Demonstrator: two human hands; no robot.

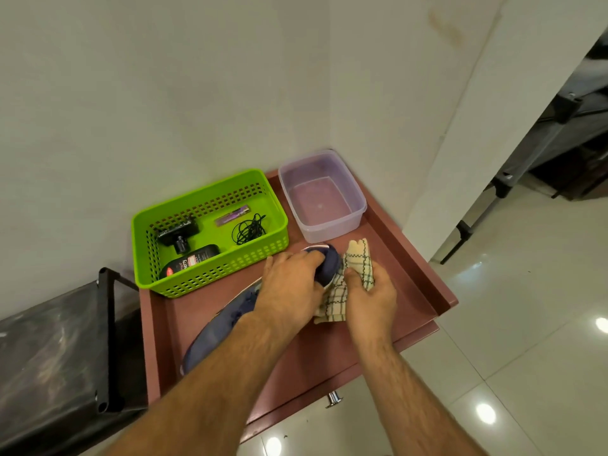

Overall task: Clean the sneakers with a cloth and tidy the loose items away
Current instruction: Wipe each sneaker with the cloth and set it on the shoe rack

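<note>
At the centre of the frame the left hand (pixel 289 284) curls over the heel end of a dark blue sneaker (pixel 227 317) that lies on the reddish table (pixel 388 258) with its toe toward the lower left, while the right hand (pixel 371 297) pinches a checked cloth (pixel 357 268) bunched against the heel's right side. The step looks like wiping the heel, so the left grip should keep the shoe pinned flat while the cloth is drawn along the sole edge in short strokes. Folding the cloth tighter would give a firmer pad. The green basket (pixel 144 232) at the upper left already holds small items, and a clear tub (pixel 352 192) sits just beyond the shoe.
</note>
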